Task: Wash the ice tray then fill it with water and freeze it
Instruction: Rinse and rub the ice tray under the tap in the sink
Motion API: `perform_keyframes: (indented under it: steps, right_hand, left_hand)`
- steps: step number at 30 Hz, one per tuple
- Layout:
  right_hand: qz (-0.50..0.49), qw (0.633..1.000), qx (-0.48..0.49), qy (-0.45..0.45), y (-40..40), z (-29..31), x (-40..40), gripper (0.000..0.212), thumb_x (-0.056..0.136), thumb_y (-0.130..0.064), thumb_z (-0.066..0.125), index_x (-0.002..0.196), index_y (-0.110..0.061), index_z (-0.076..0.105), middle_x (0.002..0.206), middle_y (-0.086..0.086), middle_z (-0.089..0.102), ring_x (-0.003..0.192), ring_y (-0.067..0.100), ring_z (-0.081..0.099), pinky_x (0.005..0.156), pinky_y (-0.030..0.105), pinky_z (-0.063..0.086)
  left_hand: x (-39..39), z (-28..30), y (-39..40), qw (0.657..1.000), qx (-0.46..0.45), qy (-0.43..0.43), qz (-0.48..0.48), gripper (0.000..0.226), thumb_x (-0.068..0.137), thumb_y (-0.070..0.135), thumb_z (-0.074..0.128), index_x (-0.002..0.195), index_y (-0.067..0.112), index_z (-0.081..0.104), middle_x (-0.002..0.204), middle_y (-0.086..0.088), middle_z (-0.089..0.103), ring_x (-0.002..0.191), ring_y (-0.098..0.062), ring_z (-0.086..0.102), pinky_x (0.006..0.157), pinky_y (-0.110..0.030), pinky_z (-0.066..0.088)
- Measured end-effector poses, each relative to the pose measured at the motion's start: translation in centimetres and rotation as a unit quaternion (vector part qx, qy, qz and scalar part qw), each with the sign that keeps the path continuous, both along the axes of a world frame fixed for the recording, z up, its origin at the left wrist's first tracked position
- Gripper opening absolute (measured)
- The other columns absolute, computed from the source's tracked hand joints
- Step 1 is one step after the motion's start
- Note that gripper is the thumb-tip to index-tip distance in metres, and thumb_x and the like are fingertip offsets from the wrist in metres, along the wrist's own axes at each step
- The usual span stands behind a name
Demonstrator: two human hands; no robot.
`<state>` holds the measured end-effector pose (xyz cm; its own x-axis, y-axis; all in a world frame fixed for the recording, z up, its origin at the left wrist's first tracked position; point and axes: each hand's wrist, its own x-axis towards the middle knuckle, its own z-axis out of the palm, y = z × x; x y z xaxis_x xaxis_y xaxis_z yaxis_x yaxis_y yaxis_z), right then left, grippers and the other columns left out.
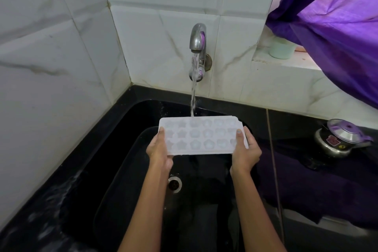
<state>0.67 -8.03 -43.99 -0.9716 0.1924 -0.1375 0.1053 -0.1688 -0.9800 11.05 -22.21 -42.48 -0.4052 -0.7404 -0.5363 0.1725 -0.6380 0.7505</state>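
Two hands, translucent star-moulded ice tray

White marble-veined wall tiles, black counter (purple curtain at right).

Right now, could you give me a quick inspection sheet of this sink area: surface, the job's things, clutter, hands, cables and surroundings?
Surface: black sink with drain, set in a wet black counter.
Job's things: white ice tray with shaped cavities, held level over the sink; tap running, the stream meeting the tray's far edge.
Clutter: steel lidded pot on the counter at right; pale green cup on the ledge.
Hands: left hand grips the tray's left end, right hand its right end.
Cables: nothing seen.
Surroundings: white marbled wall tiles; purple curtain hanging at upper right.
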Motion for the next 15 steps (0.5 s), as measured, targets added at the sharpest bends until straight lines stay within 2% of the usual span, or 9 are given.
perform_keyframes:
  steps: [7, 12, 15]
  right_hand:
    - [0.028, 1.0, -0.004, -0.01, -1.2, 0.0, 1.5, 0.035, 0.089, -0.02, 0.07, 0.122, -0.012, 0.067, 0.119, -0.004, 0.068, 0.114, 0.011, 0.062, 0.102, 0.033, 0.05]
    - [0.05, 0.999, -0.008, -0.005, -2.3, 0.6, 2.0, 0.034, 0.089, -0.019, 0.069, 0.123, -0.011, 0.066, 0.114, -0.007, 0.066, 0.114, 0.011, 0.06, 0.099, 0.027, 0.049]
    - [0.064, 0.998, -0.009, -0.001, -3.4, 0.9, 2.3, 0.035, 0.09, -0.018, 0.068, 0.124, -0.011, 0.065, 0.121, -0.003, 0.066, 0.114, 0.01, 0.059, 0.099, 0.025, 0.048]
  left_hand:
    - [2.1, 0.2, -0.9, 0.999, 0.01, 0.004, 0.035, 0.022, 0.09, 0.028, 0.062, 0.108, 0.015, 0.062, 0.1, -0.009, 0.07, 0.087, -0.025, 0.07, 0.074, -0.044, 0.058]
    - [3.4, 0.3, -1.7, 0.997, 0.046, 0.021, 0.058, 0.025, 0.088, 0.027, 0.064, 0.108, 0.012, 0.061, 0.097, -0.011, 0.07, 0.088, -0.029, 0.069, 0.074, -0.047, 0.057]
    - [4.2, 0.3, -2.4, 0.996, 0.055, 0.057, 0.05, 0.033, 0.09, 0.028, 0.06, 0.118, 0.01, 0.058, 0.107, -0.013, 0.069, 0.095, -0.031, 0.067, 0.076, -0.047, 0.056]
